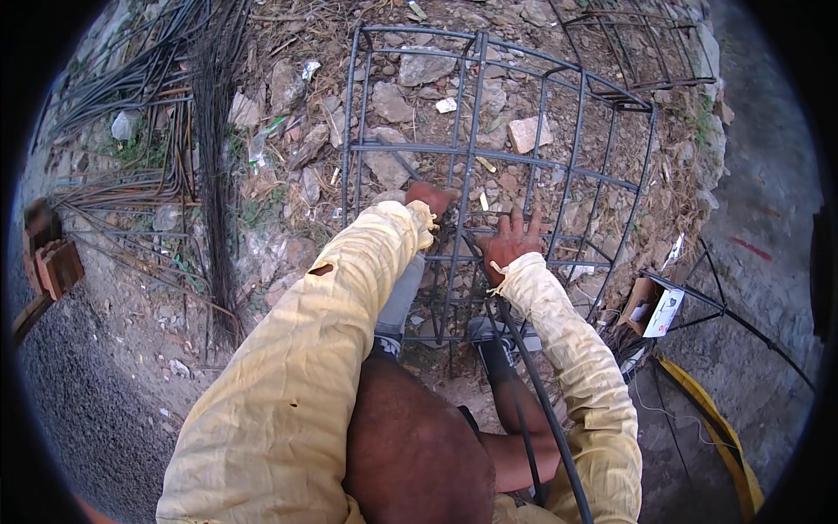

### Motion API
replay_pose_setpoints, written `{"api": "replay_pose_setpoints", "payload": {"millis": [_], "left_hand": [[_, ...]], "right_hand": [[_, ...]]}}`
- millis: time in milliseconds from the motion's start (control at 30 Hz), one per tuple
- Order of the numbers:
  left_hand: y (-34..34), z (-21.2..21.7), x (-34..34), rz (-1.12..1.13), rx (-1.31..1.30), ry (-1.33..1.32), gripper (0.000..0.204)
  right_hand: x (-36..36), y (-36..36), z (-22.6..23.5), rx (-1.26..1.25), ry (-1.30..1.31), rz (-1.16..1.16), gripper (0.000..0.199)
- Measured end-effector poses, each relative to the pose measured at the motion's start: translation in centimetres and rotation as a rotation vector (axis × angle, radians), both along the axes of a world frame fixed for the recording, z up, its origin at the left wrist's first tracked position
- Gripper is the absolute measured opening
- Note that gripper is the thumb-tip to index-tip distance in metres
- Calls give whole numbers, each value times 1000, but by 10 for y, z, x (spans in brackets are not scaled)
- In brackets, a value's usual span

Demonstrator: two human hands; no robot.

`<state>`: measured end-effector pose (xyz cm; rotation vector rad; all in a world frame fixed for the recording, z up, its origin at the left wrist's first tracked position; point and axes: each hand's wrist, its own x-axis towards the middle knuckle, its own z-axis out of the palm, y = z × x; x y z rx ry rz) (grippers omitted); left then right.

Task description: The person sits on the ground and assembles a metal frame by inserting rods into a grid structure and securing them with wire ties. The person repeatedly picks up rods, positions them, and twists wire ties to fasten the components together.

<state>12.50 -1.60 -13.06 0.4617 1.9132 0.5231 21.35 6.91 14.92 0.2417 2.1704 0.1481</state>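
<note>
A cage of dark steel rebar (477, 131), with long bars and square ties, lies over the stony ground in front of me. My left hand (431, 197) is closed in a fist at a crossing of the bars near the cage's middle. A thin dark rod (398, 159) slants from that fist toward the far left; whether it is held is unclear. Just right of it, my right hand (517, 236) rests on a cage bar with its fingers spread. Dark bars (534, 377) run from beneath the right wrist back past my right forearm. Both arms wear torn yellow sleeves.
Bent rebar (166, 166) and a bundle of thin wires (218, 175) lie on the left, beyond stacked bricks (58, 266). Another rebar frame (646, 52) sits at the far right. An opened carton (650, 306) and a yellow strip (711, 428) are nearer right.
</note>
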Motion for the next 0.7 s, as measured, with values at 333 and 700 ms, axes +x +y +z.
{"api": "replay_pose_setpoints", "payload": {"millis": [333, 700], "left_hand": [[1, 6, 0, 15, -11, -4, 66], [7, 71, -16, 248, -148, -137, 64]], "right_hand": [[6, 17, -10, -79, 91, 10, 33], [9, 28, -2, -175, 222, -46, 31]]}}
